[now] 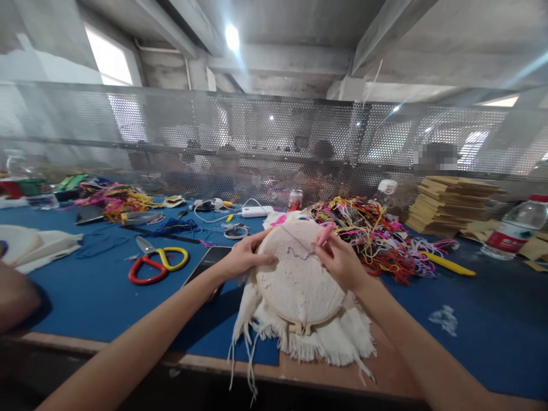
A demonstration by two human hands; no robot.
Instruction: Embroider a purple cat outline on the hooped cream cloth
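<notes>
Left hand [246, 257] gripping round wooden hoop [299, 274] of frayed white cloth [325, 337] at worktop's [85, 297] near edge, right hand [340, 260] pinching needle [311, 252].

No legible text: red label on the water bottle [516, 228] and red can [295, 200] too blurred.

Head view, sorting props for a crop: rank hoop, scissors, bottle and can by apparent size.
1. hoop, nearest the camera, so flattered
2. scissors
3. bottle, close to the scissors, unsure
4. can, farthest
</notes>
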